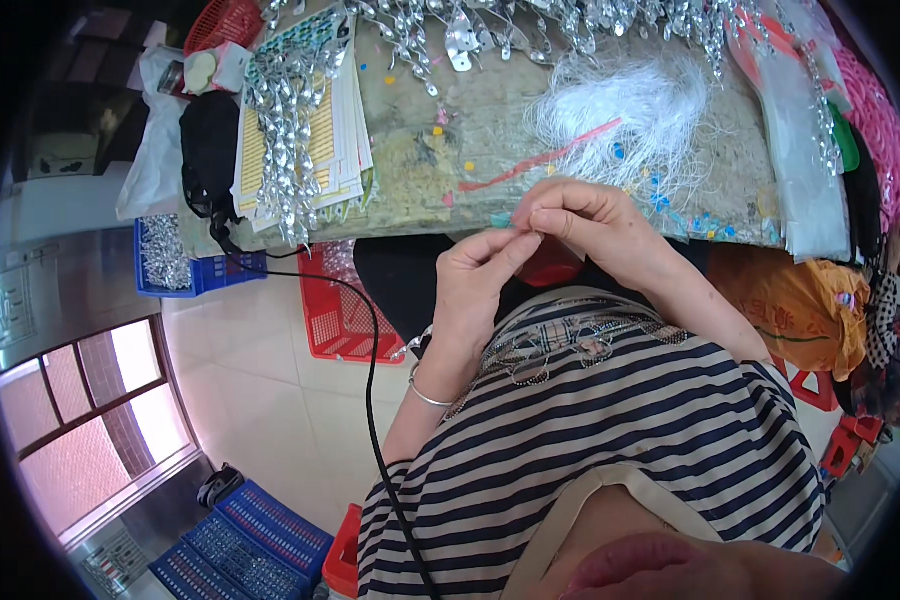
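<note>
My left hand [473, 278] and my right hand [598, 222] meet at the near edge of the worktable [410, 200], thumbs and forefingers pinched together. Whatever sits between the fingertips is too small to make out. Close to the fingertips shows a small teal scrap [500, 220]. Just beyond my right hand lies a loose heap of white thread [620, 100], with a thin red strip [530, 163] running from it toward the hands. A silver bangle [430, 400] circles my left wrist.
Silver twisted strands [290, 150] lie over printed cards [345, 150] on the left; more silver pieces [470, 40] line the back. Plastic sleeves [805, 180] hang at the right edge. Below stand a blue crate [205, 280] and a red crate [340, 330]. A black cable [372, 370] hangs at my left.
</note>
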Demonstrator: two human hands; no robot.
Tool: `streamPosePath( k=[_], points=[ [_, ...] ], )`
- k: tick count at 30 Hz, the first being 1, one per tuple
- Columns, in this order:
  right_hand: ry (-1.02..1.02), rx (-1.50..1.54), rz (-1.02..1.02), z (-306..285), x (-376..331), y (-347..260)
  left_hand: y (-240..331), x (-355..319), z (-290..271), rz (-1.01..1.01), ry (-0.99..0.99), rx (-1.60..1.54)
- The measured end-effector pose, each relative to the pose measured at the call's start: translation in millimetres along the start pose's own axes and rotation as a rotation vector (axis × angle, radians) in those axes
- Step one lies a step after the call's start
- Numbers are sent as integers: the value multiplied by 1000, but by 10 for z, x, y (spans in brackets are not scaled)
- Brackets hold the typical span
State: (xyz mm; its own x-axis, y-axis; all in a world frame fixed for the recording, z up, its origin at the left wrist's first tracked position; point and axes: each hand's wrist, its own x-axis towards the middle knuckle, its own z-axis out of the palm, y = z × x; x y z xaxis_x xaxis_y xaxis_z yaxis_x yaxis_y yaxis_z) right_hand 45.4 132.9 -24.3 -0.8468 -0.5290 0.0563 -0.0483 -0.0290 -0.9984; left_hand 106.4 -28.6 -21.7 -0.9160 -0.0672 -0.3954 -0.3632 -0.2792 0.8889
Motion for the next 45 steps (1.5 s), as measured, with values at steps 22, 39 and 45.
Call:
streamPosePath(
  k=[22, 39, 45],
  points=[
    [200, 467, 160, -451, 173, -305, -119, -154, -375, -117, -240, 124],
    [194, 212, 238, -539, 368, 42, 383, 508, -918, 408, 513, 555],
    [14, -133, 303, -439, 474, 137, 822, 1330, -1533, 848, 763, 1035]
  ],
)
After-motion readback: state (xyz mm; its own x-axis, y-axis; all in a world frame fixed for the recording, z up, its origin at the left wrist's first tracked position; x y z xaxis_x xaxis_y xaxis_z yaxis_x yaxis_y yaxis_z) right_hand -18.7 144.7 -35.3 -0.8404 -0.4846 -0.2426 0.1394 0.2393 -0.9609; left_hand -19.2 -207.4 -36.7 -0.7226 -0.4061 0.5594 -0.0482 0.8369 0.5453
